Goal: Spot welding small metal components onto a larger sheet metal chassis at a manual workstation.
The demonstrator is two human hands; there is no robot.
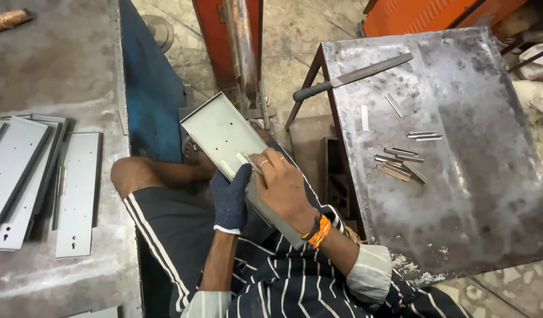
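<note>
My left hand (231,198), in a dark blue glove, grips the near edge of a grey sheet-metal tray (218,131) held tilted over my lap. My right hand (281,184), bare with a ring and orange wrist bands, rests on the same tray and pinches a small flat metal strip (246,159) against its inner face. The tray has folded rims and a few small holes. Its lower part is hidden behind both hands.
A worn steel table (460,176) on the right carries a long file with a dark handle (351,76) and several small metal strips (398,162). Stacked grey metal panels (77,188) lie on the left bench. An orange machine post (242,41) stands ahead, my bare knee (127,175) below.
</note>
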